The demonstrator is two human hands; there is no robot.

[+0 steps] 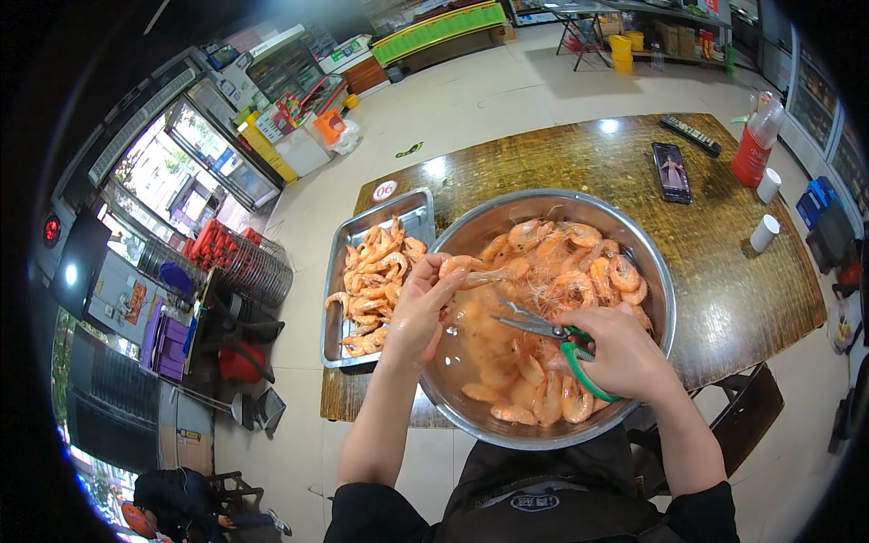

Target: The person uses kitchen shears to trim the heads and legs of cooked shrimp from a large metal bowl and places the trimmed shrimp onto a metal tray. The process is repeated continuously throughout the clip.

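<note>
Over the left side of a large steel bowl [669, 298], my left hand [422, 309] pinches a cooked orange shrimp [468, 269] between thumb and fingers. My right hand [614, 346] grips green-handled scissors [536, 326], their blades parted and pointing left, a little below and right of that shrimp. Many whole shrimp [577, 288] fill the bowl, partly sunk in cloudy orange liquid [468, 346]. Loose feelers [543, 282] lie tangled on top near the middle. To the left stands a rectangular steel tray [330, 298] with a heap of shrimp [373, 278] in it.
Bowl and tray rest on a brown wooden table [733, 271]. A smartphone [672, 172], a remote control [690, 136], a red cup holder [752, 156] and two white cylinders [765, 233] occupy its right side. A wooden chair [747, 414] stands below right. Another person [183, 502] sits at lower left.
</note>
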